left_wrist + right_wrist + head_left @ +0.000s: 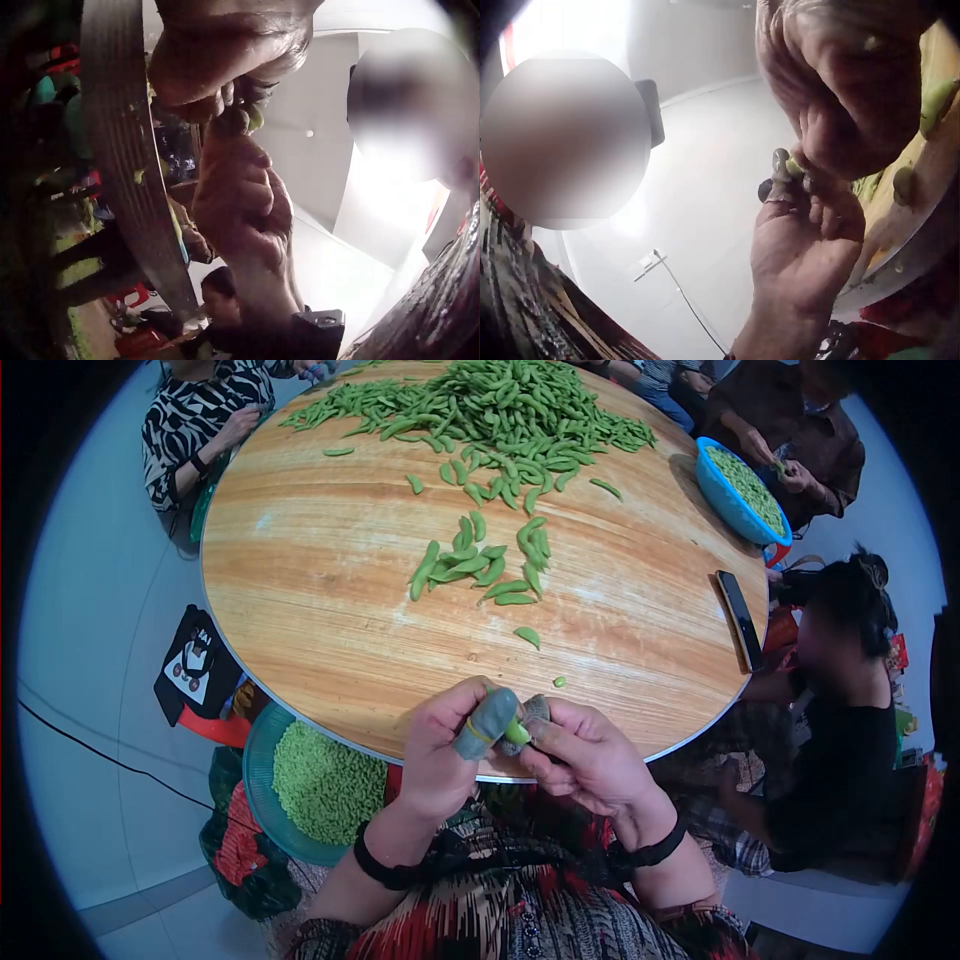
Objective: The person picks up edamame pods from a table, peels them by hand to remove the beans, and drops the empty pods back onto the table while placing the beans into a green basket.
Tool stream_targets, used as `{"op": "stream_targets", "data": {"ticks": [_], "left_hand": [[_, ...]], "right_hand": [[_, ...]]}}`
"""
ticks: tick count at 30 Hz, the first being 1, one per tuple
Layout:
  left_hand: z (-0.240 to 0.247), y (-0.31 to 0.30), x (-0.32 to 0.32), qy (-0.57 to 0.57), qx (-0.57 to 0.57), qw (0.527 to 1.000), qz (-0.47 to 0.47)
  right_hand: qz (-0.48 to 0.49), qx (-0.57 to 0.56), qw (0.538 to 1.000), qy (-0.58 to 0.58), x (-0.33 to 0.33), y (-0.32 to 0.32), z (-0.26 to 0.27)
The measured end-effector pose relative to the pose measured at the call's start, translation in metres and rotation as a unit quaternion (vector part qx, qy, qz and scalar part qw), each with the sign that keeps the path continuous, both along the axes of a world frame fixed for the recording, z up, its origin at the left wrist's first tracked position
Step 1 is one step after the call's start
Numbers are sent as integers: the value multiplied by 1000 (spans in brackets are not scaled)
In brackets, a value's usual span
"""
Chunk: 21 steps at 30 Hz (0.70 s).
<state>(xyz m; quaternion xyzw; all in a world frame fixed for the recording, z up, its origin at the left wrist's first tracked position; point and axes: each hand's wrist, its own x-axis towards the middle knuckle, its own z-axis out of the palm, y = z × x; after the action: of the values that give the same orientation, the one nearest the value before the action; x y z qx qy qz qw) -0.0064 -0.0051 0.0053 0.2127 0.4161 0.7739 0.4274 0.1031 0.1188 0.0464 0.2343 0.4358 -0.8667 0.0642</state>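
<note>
Close over the table's near edge, both hands meet at a green edamame pod (pixel 517 732). My left hand (pixel 438 745) pinches it, its thumb wrapped in a grey cover (pixel 486 724) with a yellow band. From the other side my right hand (pixel 595 760) grips the pod between thumb and fingers, one fingertip in a dark grey cover (pixel 537 708). In the right wrist view a bit of the green pod (pixel 794 166) shows between the fingertips; its rest is hidden. A loose bean (pixel 559 682) and a single pod (pixel 527 637) lie just beyond the hands.
A large pod heap (pixel 520 410) covers the far side of the round wooden table (pixel 330 630), with a smaller cluster (pixel 465 565) nearer. Below left stands a teal basin (pixel 262 800) of shelled beans. A blue basin (pixel 730 500) and phone (pixel 738 620) sit right. Several people sit around.
</note>
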Motion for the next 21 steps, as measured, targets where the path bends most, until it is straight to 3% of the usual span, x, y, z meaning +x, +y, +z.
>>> {"op": "stream_targets", "data": {"ticks": [1, 3, 7, 9, 10, 11, 12, 13, 14, 16, 18, 21], "left_hand": [[-1, 3, 4, 0, 0, 1000, 1], [-4, 14, 16, 164, -78, 975, 127], [2, 13, 16, 104, -114, 978, 143], [3, 8, 8, 23, -65, 992, 109], [1, 6, 4, 22, -65, 992, 109], [-4, 5, 0, 0, -49, 993, 105], [-7, 5, -3, -22, -34, 994, 101], [-7, 4, -3, -22, -35, 994, 101], [-5, 3, -3, -28, -30, 996, 77], [0, 3, -1, -33, -25, 998, 52], [6, 5, 3, -1, -95, 995, 26], [5, 2, 0, -67, -69, 995, -4]], "right_hand": [[1, 0, 1000, 0, -1, -2, -4], [-23, 264, 962, 71, -4, -3, -16], [-35, 199, 979, 20, -13, 9, -14], [53, 120, 991, -32, -20, 23, -1], [78, 123, 989, 22, -28, 31, -11], [66, 341, 938, 16, -36, 45, -10], [22, 530, 846, 56, -51, 55, -11], [-23, 693, 715, 92, -64, 63, -12], [-23, 693, 715, 92, -73, 69, -10], [61, 790, 609, 35, -84, 76, -7], [76, 800, 594, 18, -89, 80, -9], [79, 804, 590, 2, -86, 76, -9]]}}
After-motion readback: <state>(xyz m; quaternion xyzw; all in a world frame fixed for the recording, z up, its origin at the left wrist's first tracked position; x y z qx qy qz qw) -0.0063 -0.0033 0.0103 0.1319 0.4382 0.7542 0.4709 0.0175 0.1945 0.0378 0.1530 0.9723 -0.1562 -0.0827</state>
